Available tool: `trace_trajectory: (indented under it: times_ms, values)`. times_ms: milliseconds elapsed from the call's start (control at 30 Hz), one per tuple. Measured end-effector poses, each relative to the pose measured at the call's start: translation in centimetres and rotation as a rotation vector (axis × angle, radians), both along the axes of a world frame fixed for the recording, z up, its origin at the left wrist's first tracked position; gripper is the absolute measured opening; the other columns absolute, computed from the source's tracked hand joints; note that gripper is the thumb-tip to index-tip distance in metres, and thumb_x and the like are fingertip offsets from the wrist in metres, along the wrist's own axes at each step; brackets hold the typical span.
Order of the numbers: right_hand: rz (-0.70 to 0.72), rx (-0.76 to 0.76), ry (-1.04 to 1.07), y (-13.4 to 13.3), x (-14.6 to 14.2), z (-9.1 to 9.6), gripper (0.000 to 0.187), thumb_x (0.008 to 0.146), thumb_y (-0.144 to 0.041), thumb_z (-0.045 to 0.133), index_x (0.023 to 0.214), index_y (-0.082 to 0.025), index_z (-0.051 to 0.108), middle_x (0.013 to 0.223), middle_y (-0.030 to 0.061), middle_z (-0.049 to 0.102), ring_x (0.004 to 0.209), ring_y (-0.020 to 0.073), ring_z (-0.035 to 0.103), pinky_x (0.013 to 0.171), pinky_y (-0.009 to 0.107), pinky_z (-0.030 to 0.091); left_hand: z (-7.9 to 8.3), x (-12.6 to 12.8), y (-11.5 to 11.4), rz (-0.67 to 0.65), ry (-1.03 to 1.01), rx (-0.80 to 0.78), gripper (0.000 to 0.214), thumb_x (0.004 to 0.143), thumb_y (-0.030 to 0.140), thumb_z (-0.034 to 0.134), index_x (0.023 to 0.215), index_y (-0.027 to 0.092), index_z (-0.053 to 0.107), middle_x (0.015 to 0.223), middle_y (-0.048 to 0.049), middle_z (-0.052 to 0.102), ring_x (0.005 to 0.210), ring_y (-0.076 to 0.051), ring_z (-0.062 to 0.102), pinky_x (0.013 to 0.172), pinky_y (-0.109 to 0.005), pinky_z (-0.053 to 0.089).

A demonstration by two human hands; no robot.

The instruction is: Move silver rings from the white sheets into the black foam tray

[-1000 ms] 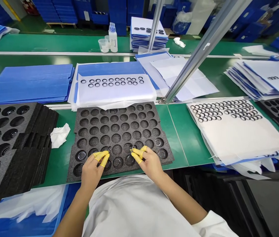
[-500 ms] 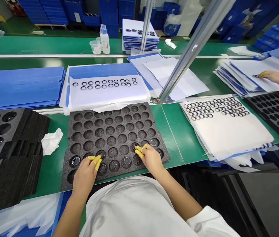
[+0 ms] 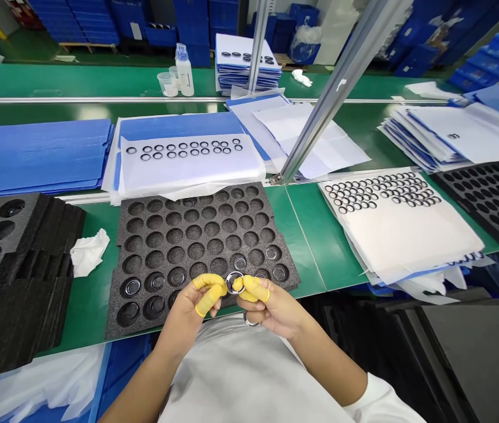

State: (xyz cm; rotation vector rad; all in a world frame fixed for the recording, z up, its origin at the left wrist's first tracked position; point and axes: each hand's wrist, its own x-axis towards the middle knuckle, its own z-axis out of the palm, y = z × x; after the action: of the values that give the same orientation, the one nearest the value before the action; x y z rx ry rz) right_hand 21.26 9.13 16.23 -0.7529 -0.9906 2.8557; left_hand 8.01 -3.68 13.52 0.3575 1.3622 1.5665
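Observation:
My left hand [image 3: 194, 305] and my right hand [image 3: 271, 302] meet over the near edge of a black foam tray [image 3: 196, 247], both with yellow finger cots. Between their fingertips they pinch one small metal ring [image 3: 234, 282], held up facing me. A second ring [image 3: 249, 320] shows under the fingers of my right hand. The tray has rows of round pockets; several pockets in the two near rows hold rings [image 3: 177, 277]. Behind the tray lies a white sheet [image 3: 191, 167] with a row of loose rings [image 3: 183, 150].
A stack of black foam trays [image 3: 6, 258] stands at the left, with a crumpled white wipe [image 3: 88, 251] beside it. Right of the tray lies a white sheet with many rings [image 3: 381, 191]. A slanted metal post [image 3: 320, 111], blue sheets [image 3: 37, 155] and a bottle [image 3: 184, 70] are behind.
Both hands have lifted off the tray pockets and come together near my body, pinching one ring between them. The other person's hand at the far right is gone from view.

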Motion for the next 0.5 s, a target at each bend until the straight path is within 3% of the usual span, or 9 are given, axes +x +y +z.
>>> trace_trajectory:
  times_ms: [133,267,400,500]
  values:
    - [0.003,-0.043,-0.005,-0.4,0.1,0.0,0.051,0.073,-0.058,0.087,0.075,-0.017,0.057,0.059,-0.0111,0.023,0.053,0.0062,0.007,0.044,0.021,0.002,0.5,0.3,0.2,-0.039,-0.033,-0.033,0.054,0.068,0.067,0.083,0.086,0.017,0.074,0.061,0.0011,0.059,0.052,-0.008,0.049,0.047,-0.019,0.041]
    - [-0.031,-0.006,-0.039,-0.9,-0.1,0.1,0.049,0.073,-0.059,0.087,0.079,-0.017,0.063,0.06,-0.01,0.026,0.054,0.0062,0.01,0.045,0.022,0.004,0.1,0.5,0.0,-0.054,0.058,-0.067,0.057,0.072,0.071,0.077,0.086,0.016,0.073,0.06,0.0011,0.057,0.052,-0.008,0.046,0.048,-0.021,0.04]
    - [-0.251,0.111,-0.107,-0.6,-0.2,-0.1,0.051,0.071,-0.061,0.087,0.095,-0.018,0.072,0.063,-0.0083,0.033,0.054,0.0063,0.014,0.045,0.022,0.005,-1.5,-0.8,-0.8,0.029,0.332,-0.113,0.053,0.082,0.069,0.067,0.096,0.018,0.073,0.073,-0.0023,0.063,0.058,-0.012,0.05,0.052,-0.025,0.042]
    - [-0.414,0.122,-0.13,0.0,-0.1,-0.1,0.054,0.07,-0.06,0.088,0.102,-0.019,0.074,0.064,-0.0088,0.032,0.054,0.0061,0.012,0.044,0.021,0.004,-3.3,-2.9,-2.2,0.105,0.63,-0.174,0.041,0.082,0.058,0.072,0.098,0.021,0.076,0.088,-0.0054,0.068,0.074,-0.017,0.057,0.07,-0.032,0.049]
